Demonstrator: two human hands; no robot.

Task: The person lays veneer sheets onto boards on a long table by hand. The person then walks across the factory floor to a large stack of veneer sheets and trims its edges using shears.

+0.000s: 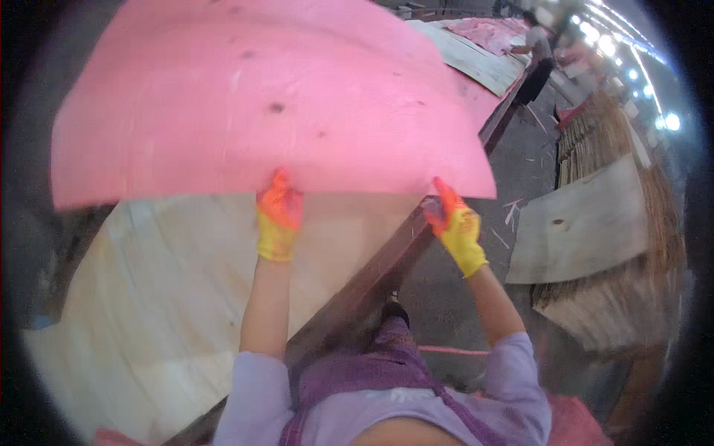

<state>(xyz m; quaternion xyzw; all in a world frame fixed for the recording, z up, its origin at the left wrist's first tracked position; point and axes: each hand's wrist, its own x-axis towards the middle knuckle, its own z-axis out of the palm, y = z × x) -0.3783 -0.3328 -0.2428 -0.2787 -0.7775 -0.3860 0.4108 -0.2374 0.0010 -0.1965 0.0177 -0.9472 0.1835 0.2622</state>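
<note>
A large pink sheet of wood veneer (260,104) with dark knots fills the upper left, its near edge lifted toward me. My left hand (279,219), in a yellow glove with an orange-red palm, pinches that edge near its middle, thumb on top. Close to the sheet's right corner my right hand (456,227), gloved alike, grips the same edge. The fingers under the sheet are partly hidden. Below the raised edge lies a pale wood veneer sheet (186,290) on the table.
A dark table beam (372,271) runs diagonally beside my legs. On the right stand stacked veneer sheets (587,223). Wood scraps (511,213) litter the floor (476,297). Farther back a person (535,56) stands by the table, near another pale sheet (476,59).
</note>
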